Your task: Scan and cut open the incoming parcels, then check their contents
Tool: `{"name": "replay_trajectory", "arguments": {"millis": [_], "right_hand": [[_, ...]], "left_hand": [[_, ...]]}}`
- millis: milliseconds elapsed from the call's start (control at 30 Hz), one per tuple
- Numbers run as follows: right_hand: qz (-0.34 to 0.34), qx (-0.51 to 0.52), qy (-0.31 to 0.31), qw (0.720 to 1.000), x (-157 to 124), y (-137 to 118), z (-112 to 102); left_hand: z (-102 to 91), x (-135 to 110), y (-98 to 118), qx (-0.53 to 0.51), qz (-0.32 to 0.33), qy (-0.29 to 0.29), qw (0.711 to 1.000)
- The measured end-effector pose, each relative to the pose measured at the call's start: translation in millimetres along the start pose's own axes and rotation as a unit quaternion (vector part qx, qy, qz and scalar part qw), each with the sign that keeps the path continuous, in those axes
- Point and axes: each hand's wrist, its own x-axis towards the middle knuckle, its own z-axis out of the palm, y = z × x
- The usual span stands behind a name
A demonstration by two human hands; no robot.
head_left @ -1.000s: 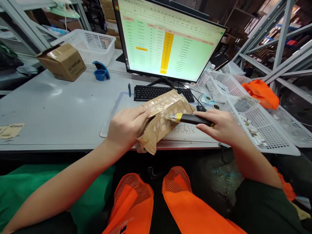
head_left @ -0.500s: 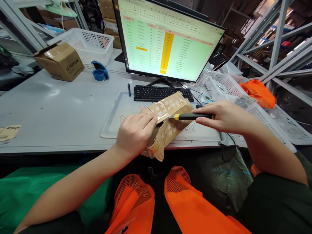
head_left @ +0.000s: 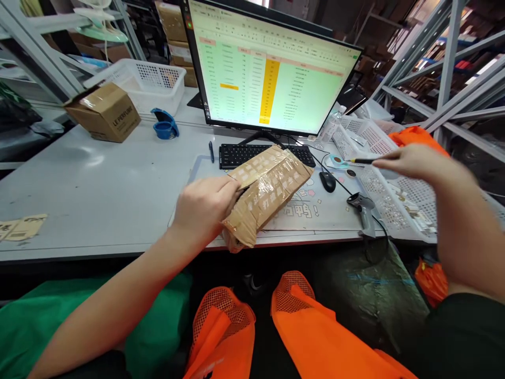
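Observation:
A brown cardboard box (head_left: 276, 184), wrapped in clear tape with pale printed characters, lies tilted over the desk mat at the front edge. My left hand (head_left: 205, 205) is closed on its left end, by a gap in the top seam. Away to the right, over the white baskets, my right hand (head_left: 422, 163) is closed around a utility knife (head_left: 363, 161) with a black and yellow handle. Its tip points left, apart from the box. Motion smears this hand a little.
Behind the box stand a keyboard (head_left: 260, 155) and a monitor (head_left: 272, 68). A mouse (head_left: 327, 181), a barcode scanner (head_left: 365, 213) and a white basket (head_left: 386, 210) are on the right. Further left are a perfume carton (head_left: 106, 113) and a blue lidded container (head_left: 165, 126).
My right hand has carried the knife off the box to the right. The box's raised flap now lies flatter, and my left hand has shifted slightly left with the box.

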Motion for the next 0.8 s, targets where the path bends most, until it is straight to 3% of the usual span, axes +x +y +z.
{"name": "replay_trajectory", "arguments": {"millis": [67, 167, 233, 300, 333, 400, 467, 500, 567, 633, 800], "right_hand": [[0.03, 0.072, -0.018, 0.997, -19, -4, 56], [0.023, 0.111, -0.037, 0.993, -50, -44, 140], [0.021, 0.117, -0.02, 0.993, -65, -75, 167], [-0.026, 0.16, 0.071, 0.984, -74, -107, 162], [-0.09, 0.199, 0.129, 0.967, -77, -124, 150], [-0.284, 0.277, 0.207, 0.894, -81, -161, 116], [-0.461, 0.302, 0.193, 0.812, -82, -201, 84], [-0.508, 0.301, 0.18, 0.787, -80, -220, 72], [-0.544, 0.3, 0.173, 0.764, -75, -249, 60], [-0.556, 0.312, 0.189, 0.746, -68, -265, 61], [-0.6, 0.352, 0.284, 0.66, -56, -267, 75]], "left_hand": [[-9.7, 16, -5, 0.009, -0.002, -0.123, 0.992], [-21.8, 45, -5, 0.036, -0.003, -0.291, 0.956], [-25.6, 60, -1, 0.049, -0.018, -0.353, 0.934], [-27.8, 68, 5, 0.05, -0.038, -0.381, 0.923], [-29.3, 70, 9, 0.049, -0.046, -0.388, 0.919], [-33.5, 69, 19, 0.049, -0.051, -0.393, 0.917], [-38.2, 67, 28, 0.052, -0.045, -0.388, 0.919], [-39.7, 65, 32, 0.053, -0.041, -0.38, 0.922], [-39.6, 61, 33, 0.05, -0.034, -0.354, 0.933], [-35.0, 57, 28, 0.043, -0.026, -0.321, 0.946], [-17.9, 50, 9, 0.013, -0.007, -0.25, 0.968]]}}
